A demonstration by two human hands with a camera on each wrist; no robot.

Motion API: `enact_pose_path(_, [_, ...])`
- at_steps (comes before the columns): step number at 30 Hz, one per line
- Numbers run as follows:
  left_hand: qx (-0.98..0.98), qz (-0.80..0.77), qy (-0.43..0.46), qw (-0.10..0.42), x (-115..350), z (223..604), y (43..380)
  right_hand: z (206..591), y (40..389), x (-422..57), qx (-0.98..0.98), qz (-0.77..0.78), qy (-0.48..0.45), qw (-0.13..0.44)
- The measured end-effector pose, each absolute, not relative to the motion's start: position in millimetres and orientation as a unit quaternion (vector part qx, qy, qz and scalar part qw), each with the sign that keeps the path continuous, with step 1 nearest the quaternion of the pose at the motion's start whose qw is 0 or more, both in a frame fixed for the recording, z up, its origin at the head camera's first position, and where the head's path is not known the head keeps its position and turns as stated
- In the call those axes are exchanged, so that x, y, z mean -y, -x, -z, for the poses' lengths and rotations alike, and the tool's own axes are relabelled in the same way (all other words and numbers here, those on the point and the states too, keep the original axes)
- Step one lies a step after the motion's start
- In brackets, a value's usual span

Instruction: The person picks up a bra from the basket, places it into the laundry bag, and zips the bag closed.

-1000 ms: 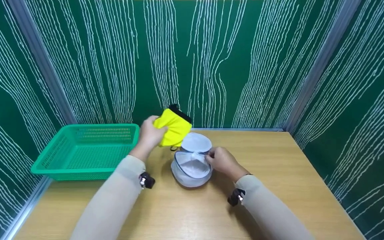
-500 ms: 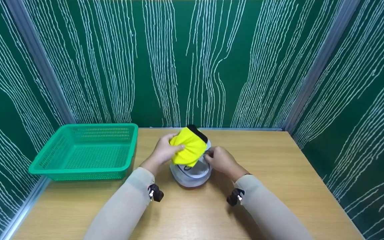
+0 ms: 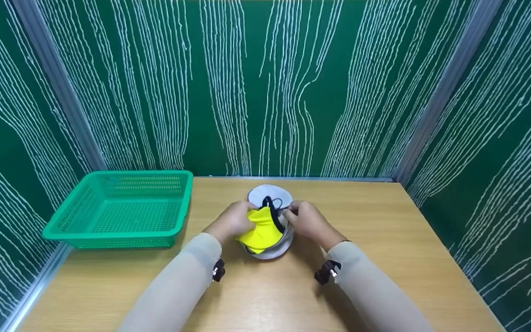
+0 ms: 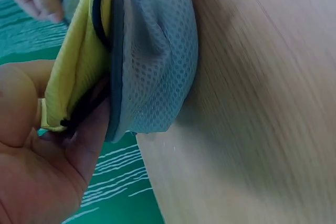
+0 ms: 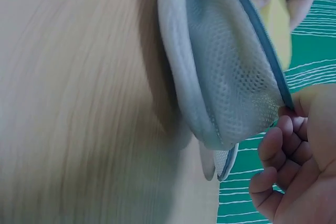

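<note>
My left hand (image 3: 234, 222) grips a folded yellow cloth item (image 3: 263, 233) with black trim and a thin black cord loop. The item lies in the mouth of a small white mesh laundry bag (image 3: 280, 251), part of it below the rim. At the right side of that mouth my right hand (image 3: 310, 225) pinches the dark zippered edge (image 5: 262, 35) between thumb and fingers. The bag's round lid (image 3: 258, 193) is folded back on the far side. In the left wrist view the thumb and fingers (image 4: 89, 145) hold the item's end beside the mesh wall (image 4: 163, 51).
A green perforated plastic basket (image 3: 122, 235) stands at the left of the wooden table (image 3: 265, 295). Green panels (image 3: 284, 92) with white wavy lines close off the back and both sides.
My left hand has brought the yellow cloth item right and down from behind the bag into its mouth, tilting it over. The right hand has stayed at the bag's edge.
</note>
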State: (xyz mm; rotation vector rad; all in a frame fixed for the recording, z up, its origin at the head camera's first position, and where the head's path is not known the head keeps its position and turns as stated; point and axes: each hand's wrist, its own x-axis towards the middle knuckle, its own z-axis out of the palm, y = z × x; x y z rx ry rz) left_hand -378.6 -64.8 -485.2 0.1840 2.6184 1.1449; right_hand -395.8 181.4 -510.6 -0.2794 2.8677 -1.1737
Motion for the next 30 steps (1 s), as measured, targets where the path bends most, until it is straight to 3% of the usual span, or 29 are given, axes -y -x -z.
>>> enact_pose_path(10, [-0.953, -0.217, -0.113, 0.180, 53, 485, 373, 506, 391, -180, -0.909, 0.401, 0.112, -0.014])
enact_pose_path(18, [-0.967, -0.130, -0.149, 0.159, 47, 480, 371, 503, 389, -188, -0.882, 0.444, 0.142, -0.070])
enact_pose_path(25, [-0.966, -0.180, -0.113, 0.147, 50, 477, 370, 506, 390, -195, -0.884, 0.447, 0.134, -0.031])
enact_pose_path(30, [-0.962, -0.249, -0.070, 0.091, 54, 474, 376, 511, 393, -197, -0.894, 0.434, 0.115, 0.005])
